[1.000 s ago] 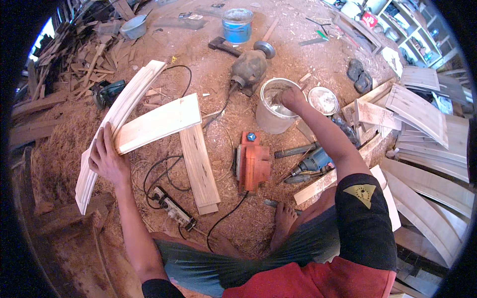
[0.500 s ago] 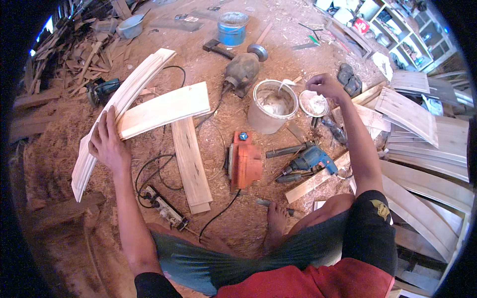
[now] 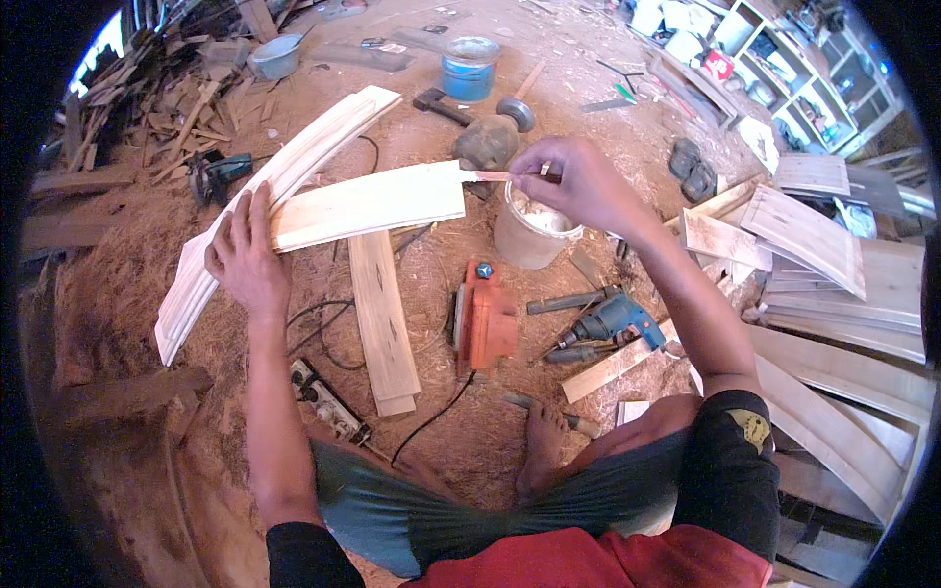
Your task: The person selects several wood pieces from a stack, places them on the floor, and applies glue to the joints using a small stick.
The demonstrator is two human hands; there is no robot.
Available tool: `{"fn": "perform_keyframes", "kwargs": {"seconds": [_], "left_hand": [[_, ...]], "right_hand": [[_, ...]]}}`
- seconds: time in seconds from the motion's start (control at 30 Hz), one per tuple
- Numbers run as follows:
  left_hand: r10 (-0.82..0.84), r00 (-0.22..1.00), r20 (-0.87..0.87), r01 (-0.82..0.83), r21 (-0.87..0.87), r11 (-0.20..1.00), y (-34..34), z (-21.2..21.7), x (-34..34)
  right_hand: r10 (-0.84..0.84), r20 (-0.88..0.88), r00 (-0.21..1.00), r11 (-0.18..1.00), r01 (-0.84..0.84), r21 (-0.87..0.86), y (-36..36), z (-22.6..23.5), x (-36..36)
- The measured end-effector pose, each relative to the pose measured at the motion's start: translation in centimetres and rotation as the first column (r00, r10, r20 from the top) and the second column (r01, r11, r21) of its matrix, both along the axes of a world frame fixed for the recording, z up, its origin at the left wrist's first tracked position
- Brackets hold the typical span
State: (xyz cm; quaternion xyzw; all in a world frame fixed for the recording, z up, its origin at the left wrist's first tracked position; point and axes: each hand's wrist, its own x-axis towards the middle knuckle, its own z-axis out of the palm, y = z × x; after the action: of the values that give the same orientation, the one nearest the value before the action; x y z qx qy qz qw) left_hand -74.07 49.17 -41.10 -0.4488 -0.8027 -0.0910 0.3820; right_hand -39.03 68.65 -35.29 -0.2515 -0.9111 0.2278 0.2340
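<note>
My left hand (image 3: 250,260) is closed around a curved, grooved wooden moulding (image 3: 312,145) where a flat pale board (image 3: 372,207) meets it at an angle. Both pieces are held up off the ground. In my right hand (image 3: 583,186) a thin wooden stick (image 3: 493,176) is pinched between the fingers. White paste shows at the stick's tip, which is at the upper corner of the board's free end. Just under my right hand stands a beige pail (image 3: 534,241) with white paste inside, its rim partly hidden by the hand.
An orange power tool (image 3: 485,318), a blue drill (image 3: 618,318) and a long plank (image 3: 382,323) lie before me with cords. A grinder (image 3: 485,144), hammer (image 3: 441,105) and blue bucket (image 3: 469,71) are farther off. Curved boards (image 3: 833,363) are stacked at right.
My right hand has moved left from beside the pail to the board's free end, now with the paste-tipped stick. My left hand and the joined wood have shifted slightly right and up.
</note>
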Motion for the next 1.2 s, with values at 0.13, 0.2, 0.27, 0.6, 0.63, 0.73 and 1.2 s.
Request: {"fn": "perform_keyframes", "kwargs": {"seconds": [0.13,0.2,0.27,0.6,0.63,0.73,1.2], "left_hand": [[-0.056,0.998,-0.03,0.057,0.045,0.997,-0.9,0.6,-0.3],[-0.042,0.999,-0.034,0.044,0.055,0.997,-1.2,0.8,-0.5],[-0.033,0.999,-0.039,0.035,0.066,0.997,-1.4,0.9,-0.5],[-0.01,1.0,0.014,0.008,0.097,0.995,-2.2,1.4,-0.1],[-0.014,1.0,0.012,0.013,0.1,0.995,-2.2,1.5,-0.1],[-0.003,1.0,0.016,0.001,0.089,0.996,-2.3,1.4,-0.4],[0.02,0.999,0.042,-0.022,0.046,0.999,-2.2,0.9,-0.5]], "right_hand": [[-0.075,-0.056,0.996,0.918,0.091,0.387,-3.0,1.4,-1.8],[-0.065,-0.063,0.996,0.817,0.09,0.57,-3.0,0.8,-2.2],[-0.095,-0.05,0.994,0.8,0.106,0.59,-3.6,0.6,-2.7],[-0.185,-0.034,0.982,0.728,0.161,0.666,-4.7,1.4,-3.8],[-0.184,-0.033,0.982,0.728,0.159,0.667,-4.7,1.2,-4.0],[-0.11,-0.063,0.992,0.741,0.124,0.66,-4.5,0.5,-4.5],[-0.017,0.067,0.998,0.879,-0.017,0.476,-5.7,1.5,-3.5]]}}
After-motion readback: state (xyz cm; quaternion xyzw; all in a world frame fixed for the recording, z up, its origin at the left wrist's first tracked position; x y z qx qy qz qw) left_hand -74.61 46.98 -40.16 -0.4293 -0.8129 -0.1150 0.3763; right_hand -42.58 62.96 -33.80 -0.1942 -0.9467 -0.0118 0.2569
